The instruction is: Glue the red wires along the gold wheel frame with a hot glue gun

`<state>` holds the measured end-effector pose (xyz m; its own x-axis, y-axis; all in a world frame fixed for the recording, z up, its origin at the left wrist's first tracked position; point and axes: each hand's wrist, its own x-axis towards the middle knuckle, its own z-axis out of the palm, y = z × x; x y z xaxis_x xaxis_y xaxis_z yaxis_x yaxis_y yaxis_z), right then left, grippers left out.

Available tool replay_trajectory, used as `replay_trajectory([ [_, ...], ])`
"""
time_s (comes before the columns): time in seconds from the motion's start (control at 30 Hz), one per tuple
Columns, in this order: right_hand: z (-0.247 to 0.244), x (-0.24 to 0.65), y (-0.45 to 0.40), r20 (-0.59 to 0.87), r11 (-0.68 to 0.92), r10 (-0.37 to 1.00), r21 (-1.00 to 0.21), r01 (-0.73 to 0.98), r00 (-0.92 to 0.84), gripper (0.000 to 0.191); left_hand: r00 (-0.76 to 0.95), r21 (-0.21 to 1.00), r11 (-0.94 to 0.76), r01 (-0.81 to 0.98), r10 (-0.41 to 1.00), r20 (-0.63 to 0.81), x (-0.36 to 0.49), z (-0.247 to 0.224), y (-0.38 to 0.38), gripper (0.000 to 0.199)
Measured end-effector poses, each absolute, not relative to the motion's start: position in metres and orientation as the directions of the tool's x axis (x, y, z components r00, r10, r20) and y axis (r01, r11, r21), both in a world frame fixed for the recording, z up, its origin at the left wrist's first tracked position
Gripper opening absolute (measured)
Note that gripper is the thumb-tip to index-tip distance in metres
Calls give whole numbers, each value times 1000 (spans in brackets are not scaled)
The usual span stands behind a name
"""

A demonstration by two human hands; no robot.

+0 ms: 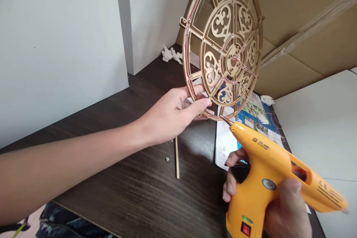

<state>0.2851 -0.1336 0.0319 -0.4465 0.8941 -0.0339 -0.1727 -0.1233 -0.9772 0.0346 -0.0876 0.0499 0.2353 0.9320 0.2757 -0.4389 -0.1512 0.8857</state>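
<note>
My left hand [178, 115] grips the lower left rim of a round openwork wooden wheel [209, 36], thumb in front and fingers behind. The wheel stands upright above the table, with scroll cut-outs between its spokes and thin red and white wires along its rim and around its hub. In my right hand [288, 208] is a yellow hot glue gun [264, 160], its fingers round the handle and by the black trigger. The gun's metal nozzle reaches the wheel's bottom rim; whether it touches, I cannot tell. A green light glows above its red switch.
A thin wooden stick [177, 158] lies on the dark wood table [134, 186]. Behind the gun are printed sheets [248, 117]. Crumpled white tissue [171, 55] lies at the back, near white panels [61, 44]. A large brown cardboard sheet [301, 11] leans at the right.
</note>
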Motion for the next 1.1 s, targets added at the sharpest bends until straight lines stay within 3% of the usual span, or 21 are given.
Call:
replay_trajectory([
  [0.27,32,283,-132,-20,-71,873,-994,-88,-487,49,214,889,-200,-412,927,307,34,51,-85,26],
  [0.57,37,284,-140,-46,-121,864,-986,-118,-501,46,133,944,-242,-225,952,276,30,50,-88,26],
  [1.1,40,283,-138,-75,-146,850,-985,-95,-522,48,180,926,-315,-207,918,353,29,57,-90,25],
])
